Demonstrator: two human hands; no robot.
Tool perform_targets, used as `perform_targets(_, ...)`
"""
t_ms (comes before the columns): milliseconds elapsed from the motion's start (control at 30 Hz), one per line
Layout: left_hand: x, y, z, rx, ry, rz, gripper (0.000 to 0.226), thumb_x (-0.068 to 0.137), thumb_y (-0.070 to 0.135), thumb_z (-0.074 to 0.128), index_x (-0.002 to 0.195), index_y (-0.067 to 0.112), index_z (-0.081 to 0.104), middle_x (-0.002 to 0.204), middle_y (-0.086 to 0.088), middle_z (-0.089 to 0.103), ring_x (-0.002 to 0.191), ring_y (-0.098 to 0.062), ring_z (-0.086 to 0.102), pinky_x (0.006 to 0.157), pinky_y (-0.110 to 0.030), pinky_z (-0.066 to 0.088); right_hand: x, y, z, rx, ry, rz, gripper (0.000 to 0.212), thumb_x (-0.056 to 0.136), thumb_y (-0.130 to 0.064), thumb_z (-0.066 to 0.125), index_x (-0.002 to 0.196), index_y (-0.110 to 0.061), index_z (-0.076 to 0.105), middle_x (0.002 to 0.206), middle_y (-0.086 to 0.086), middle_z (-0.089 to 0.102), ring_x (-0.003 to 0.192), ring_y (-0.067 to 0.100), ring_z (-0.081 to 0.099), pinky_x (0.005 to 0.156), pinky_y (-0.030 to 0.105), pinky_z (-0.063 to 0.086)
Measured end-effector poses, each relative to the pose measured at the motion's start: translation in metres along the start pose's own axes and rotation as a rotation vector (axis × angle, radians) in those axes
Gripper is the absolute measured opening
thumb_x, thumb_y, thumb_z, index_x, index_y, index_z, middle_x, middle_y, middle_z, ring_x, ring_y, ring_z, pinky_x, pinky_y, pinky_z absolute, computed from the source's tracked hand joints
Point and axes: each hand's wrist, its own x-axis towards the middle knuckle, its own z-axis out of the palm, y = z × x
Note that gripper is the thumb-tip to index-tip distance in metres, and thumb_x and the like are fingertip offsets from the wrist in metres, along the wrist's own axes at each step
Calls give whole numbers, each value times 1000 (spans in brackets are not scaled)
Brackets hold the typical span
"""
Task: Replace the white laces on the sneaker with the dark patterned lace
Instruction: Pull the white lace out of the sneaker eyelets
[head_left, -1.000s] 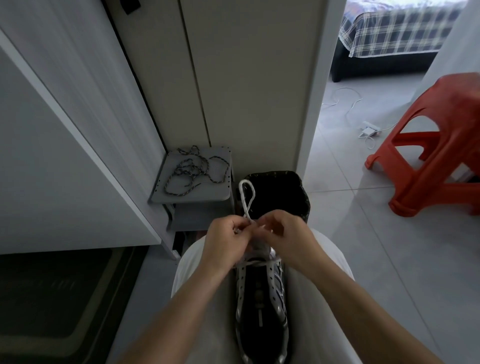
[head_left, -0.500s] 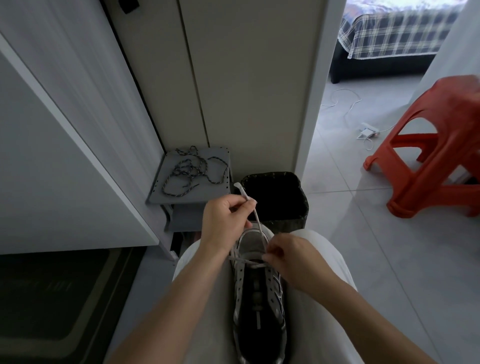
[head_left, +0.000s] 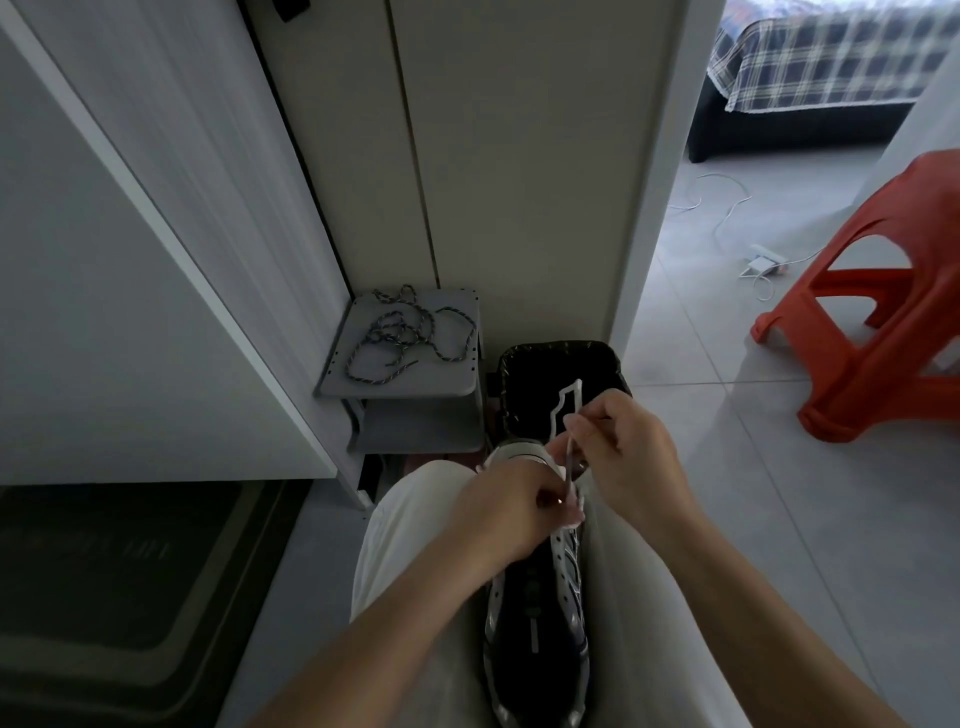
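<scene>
Over the lap (head_left: 405, 545), left hand (head_left: 511, 506) and right hand (head_left: 626, 452) each pinch the white lace (head_left: 567, 410) at the sneaker (head_left: 535, 629), grips closed.

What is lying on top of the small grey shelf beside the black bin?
Only the dark patterned lace lies there, loosely tangled on the grey shelf. The tier below is partly covered by the top board, so its back cannot be seen.

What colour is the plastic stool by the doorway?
The plastic stool is orange-red, seen best in the head view.
</scene>
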Motion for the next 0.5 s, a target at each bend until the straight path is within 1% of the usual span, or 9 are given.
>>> perform_targets(67, 5, 0, 2, 70, 40, -39, 36, 82, 35, 61, 49, 26, 50, 57, 6, 48, 59, -10, 51, 55, -25, 30, -2, -2, 3, 26, -2, 11, 15, 90, -18, 59, 75, -21, 56, 70, -9, 72, 66, 5, 67, 66, 30, 53)
perform_targets(133, 7, -7, 1, -63, 81, -82, 34, 82, 31, 64, 49, 25, 57, 53, 4, 52, 56, -11, 52, 55, -27, 35, -5, 0, 2, 61, 10, 52, 12, 89, -20, 61, 77, -21, 62, 70, -5, 71, 68, 6, 66, 70, 31, 54)
perform_targets(167, 7, -10, 1, -191, 98, -114, 30, 81, 28, 68, 52, 24, 63, 53, 2, 57, 54, -12, 54, 56, -29, 40, -7, 2, 0, 22, -3, 71, 11, 88, -23, 62, 77, -21, 65, 68, -6, 70, 65, 1, 63, 68, 24, 52)
perform_targets(233, 5, -13, 3, -394, 120, -187, 16, 79, 26, 74, 64, 23, 73, 56, 0, 65, 52, -14, 59, 56, -30, 48, -16, 10, -1, -166, -87, 87, 10, 83, -30, 67, 76, -24, 67, 63, -11, 65, 59, -9, 57, 54, 6, 40)
perform_targets(300, 5, -14, 7, -460, 140, -231, 13, 78, 28, 75, 65, 29, 74, 52, 6, 64, 45, -7, 56, 48, -21, 46, -24, 17, 1, -261, -128, 79, 9, 81, -33, 70, 78, -26, 66, 62, -16, 62, 62, -16, 54, 53, 1, 37)
perform_targets(333, 5, -14, 9, -477, 152, -240, 15, 78, 29, 75, 63, 30, 73, 49, 8, 62, 42, -3, 53, 47, -18, 43, -27, 21, 2, -253, -121, 92, 9, 80, -33, 71, 80, -27, 64, 65, -16, 62, 65, -15, 55, 55, 2, 38)
perform_targets(367, 6, -15, 10, -492, 167, -245, 17, 78, 29, 75, 61, 31, 72, 47, 9, 61, 40, -2, 51, 46, -16, 41, -28, 25, 3, -237, -117, 119, 11, 79, -32, 72, 81, -28, 62, 68, -16, 63, 67, -9, 58, 56, 5, 40)
perform_targets(433, 5, -16, 12, -525, 187, -251, 19, 78, 29, 75, 59, 28, 71, 45, 10, 58, 41, -1, 50, 47, -16, 39, -30, 30, 7, -256, -150, 144, 11, 76, -29, 74, 80, -28, 64, 71, -12, 64, 68, 1, 60, 60, 11, 43)
perform_targets(500, 3, -16, 14, -536, 205, -245, 19, 77, 29, 75, 60, 23, 72, 45, 10, 57, 42, -2, 49, 49, -17, 40, -32, 31, 9, -303, -168, 118, 6, 77, -27, 72, 76, -26, 66, 69, -9, 65, 66, 3, 59, 62, 18, 47)
